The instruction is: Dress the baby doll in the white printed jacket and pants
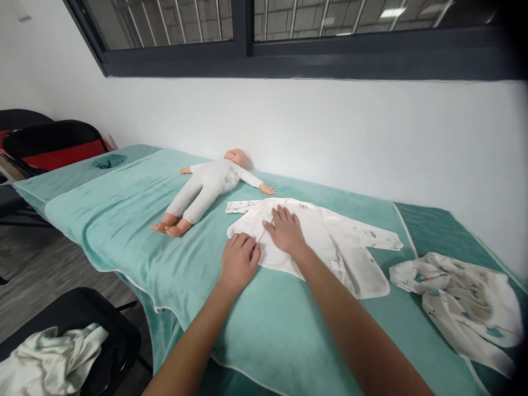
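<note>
A white baby shirt (305,242) with small printed motifs on its sleeves lies spread out on the green cloth, its front opened. At its left edge my left hand (240,261) is closed, with bent fingers on the hem. My right hand (284,228) rests on the shirt's inner side, palm down and fingers stretched out. Beyond the shirt, a baby doll (214,179) in a white bodysuit lies on its back with both arms out, touched by neither hand.
A crumpled printed baby garment (466,308) lies at the right on the green cloth (124,220). A black chair (107,330) at lower left carries a bunched white cloth (53,357). Black-and-red chairs (61,148) stand at far left. A white wall (330,132) runs behind.
</note>
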`<state>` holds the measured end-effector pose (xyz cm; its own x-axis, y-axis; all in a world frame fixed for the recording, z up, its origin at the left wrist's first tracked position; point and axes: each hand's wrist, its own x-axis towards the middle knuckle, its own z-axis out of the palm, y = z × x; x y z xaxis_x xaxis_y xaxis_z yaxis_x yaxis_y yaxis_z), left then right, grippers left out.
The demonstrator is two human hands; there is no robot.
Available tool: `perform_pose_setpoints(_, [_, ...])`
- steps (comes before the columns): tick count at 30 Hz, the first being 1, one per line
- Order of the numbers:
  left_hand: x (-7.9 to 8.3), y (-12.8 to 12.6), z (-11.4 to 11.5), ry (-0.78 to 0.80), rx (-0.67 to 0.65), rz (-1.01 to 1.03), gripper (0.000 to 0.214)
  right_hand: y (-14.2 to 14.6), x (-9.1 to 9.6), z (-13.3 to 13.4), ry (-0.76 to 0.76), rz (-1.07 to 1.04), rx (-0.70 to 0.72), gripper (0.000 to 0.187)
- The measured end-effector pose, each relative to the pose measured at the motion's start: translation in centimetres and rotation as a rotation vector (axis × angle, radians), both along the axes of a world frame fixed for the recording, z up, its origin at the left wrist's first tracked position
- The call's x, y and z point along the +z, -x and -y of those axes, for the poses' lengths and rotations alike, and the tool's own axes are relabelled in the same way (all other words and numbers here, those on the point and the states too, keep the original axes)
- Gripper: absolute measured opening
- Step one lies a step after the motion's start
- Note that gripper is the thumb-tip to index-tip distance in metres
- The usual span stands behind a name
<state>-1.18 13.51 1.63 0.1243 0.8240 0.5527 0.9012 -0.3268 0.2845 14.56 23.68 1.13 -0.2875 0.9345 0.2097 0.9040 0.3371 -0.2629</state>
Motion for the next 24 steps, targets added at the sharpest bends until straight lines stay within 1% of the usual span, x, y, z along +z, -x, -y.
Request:
perform_pose_setpoints(4, [-0.3,0.4,-0.1,-0.078,-0.019,0.118,0.023,-0.2,0.0,5.8,-0.021,0.031,0.097,0.073])
perform_pose_setpoints(8, [-0.1,0.7,0.3,-0.078,-0.027,0.276,0.023,-0.5,0.2,11.2,0.002,0.025,0.181,0.072])
perform_pose_setpoints(10, [0.4,1.4,0.5,-0.062,-0.044,0.343,0.024,-0.6,0.4,12.8,0.029,0.017,0.197,0.072])
perform_pose_setpoints(12, [1.3,2.8,0.6,-0.056,-0.073,0.354,0.022,-0.3,1.1,12.9,0.065,-0.008,0.189,0.072])
perform_pose_setpoints(14, [2.6,5.2,0.2,-0.072,-0.074,0.321,0.019,0.7,2.3,11.3,0.101,-0.063,0.185,0.072])
perform_pose_setpoints(16, [3.9,8.7,-0.9,-0.101,-0.018,0.284,0.017,2.6,3.7,8.1,0.128,-0.156,0.204,0.071])
perform_pose_setpoints(18, [5.0,12.9,-2.7,-0.109,0.069,0.244,0.017,5.1,5.0,3.5,0.141,-0.289,0.223,0.069])
perform_pose_setpoints(20, [5.5,17.3,-5.3,-0.072,0.151,0.167,0.022,7.8,5.8,-1.8,0.134,-0.435,0.21,0.065])
perform_pose_setpoints(21, [5.6,19.3,-6.7,-0.047,0.175,0.119,0.029,9.1,5.9,-4.6,0.109,-0.508,0.207,0.062])
perform_pose_setpoints(22, [5.7,21.0,-8.2,-0.029,0.186,0.077,0.037,10.2,6.0,-7.4,0.05,-0.575,0.191,0.058])
perform_pose_setpoints(24, [5.6,23.8,-11.3,0.058,0.181,0.057,0.053,12.2,5.8,-12.7,-0.066,-0.653,0.134,0.056])
